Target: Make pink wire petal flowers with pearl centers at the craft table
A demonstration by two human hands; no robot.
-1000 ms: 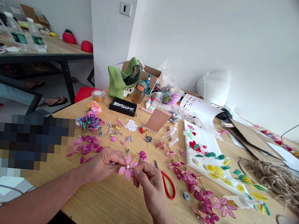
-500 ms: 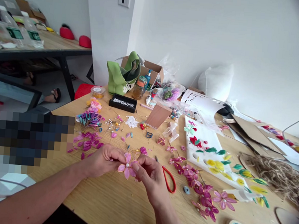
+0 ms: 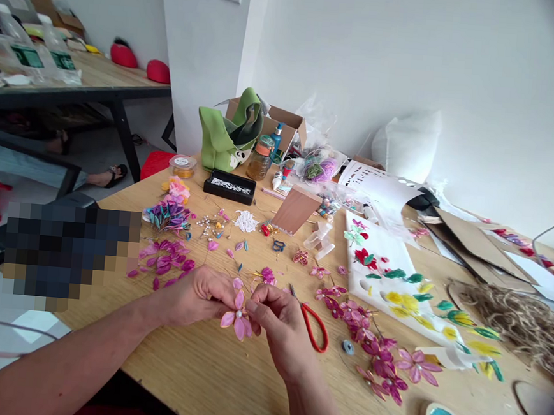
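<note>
Between my two hands, above the front of the wooden table (image 3: 187,373), is a pink flower (image 3: 238,318) with gold-edged petals and a pearl centre. My left hand (image 3: 205,298) pinches it from the left, its fingertips partly behind the petals. From the right, my right hand (image 3: 273,313) closes thumb and fingers on the flower's edge. Red-handled scissors (image 3: 315,329) lie just right of my right hand, with a small blue-grey spool (image 3: 347,347) beyond them. Loose magenta petals (image 3: 165,259) are scattered past my left hand.
Strung magenta flowers (image 3: 380,353) lie to the right, near a white foam board (image 3: 378,266) bearing yellow and green pieces. A green bag (image 3: 222,139), a jar (image 3: 260,158) and a black tray (image 3: 229,186) stand at the back. Brown twine (image 3: 512,322) heaps at far right.
The flower has turned in my fingers and shifted slightly to the right and down. Both hands keep their pinch in nearly the same place. The camera view has shifted a little.
</note>
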